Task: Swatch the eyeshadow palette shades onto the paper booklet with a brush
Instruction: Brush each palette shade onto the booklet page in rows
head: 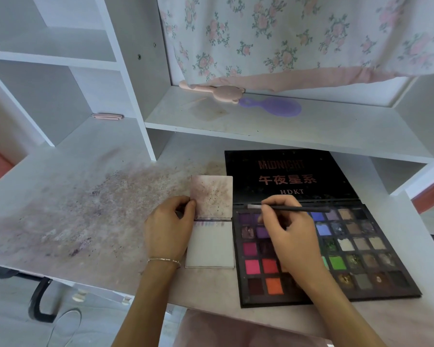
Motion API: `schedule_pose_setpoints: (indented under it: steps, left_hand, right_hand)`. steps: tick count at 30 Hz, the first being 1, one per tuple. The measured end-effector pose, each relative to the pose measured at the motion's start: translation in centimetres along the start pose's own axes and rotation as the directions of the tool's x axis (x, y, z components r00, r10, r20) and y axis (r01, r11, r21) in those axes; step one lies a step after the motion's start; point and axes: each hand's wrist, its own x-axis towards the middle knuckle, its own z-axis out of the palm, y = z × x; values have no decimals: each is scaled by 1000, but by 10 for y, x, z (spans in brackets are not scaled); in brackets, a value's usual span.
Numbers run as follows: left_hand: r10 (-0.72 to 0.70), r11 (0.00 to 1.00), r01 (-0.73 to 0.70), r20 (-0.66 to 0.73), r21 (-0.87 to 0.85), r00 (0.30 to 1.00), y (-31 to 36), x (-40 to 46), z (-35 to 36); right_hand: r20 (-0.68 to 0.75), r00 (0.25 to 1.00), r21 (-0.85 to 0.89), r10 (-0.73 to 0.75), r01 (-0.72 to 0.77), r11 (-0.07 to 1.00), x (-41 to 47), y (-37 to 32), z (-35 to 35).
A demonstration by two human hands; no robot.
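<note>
Head view, left to right: the white desk (68, 196) is smeared with purple-brown powder. The left hand (167, 227), its grip clamped, pinches the raised stained page of the paper booklet (211, 244) at its left edge; the booklet lies open just left of the eyeshadow palette (361, 249), a row of faint swatches under its fold. The right hand (290, 236) hovers over the palette's purple pans, fingers clamped on the brush (301, 209), held level with its white tip pointing left.
</note>
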Motion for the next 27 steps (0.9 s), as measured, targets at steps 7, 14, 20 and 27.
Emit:
schedule_pose_setpoints:
  steps: [7,14,20,27]
  left_hand:
    - [-39,998,39,0,-48,999,3,-3,-2]
    - [-39,997,38,-13,-67,999,11,-21,3]
    - [-21,997,22,13,-67,1000,14,-30,6]
    - [6,998,-4,31,-57,1000,12,-29,5]
  right_hand:
    - [-15,1000,15,18,-18,1000,-6,7,-33]
    - [10,997,23,74,-74,997,-13,15,-41]
    - [16,998,-31,68,-68,997,-19,18,-45]
    - [61,997,-87,47,-42,995,-23,17,-42]
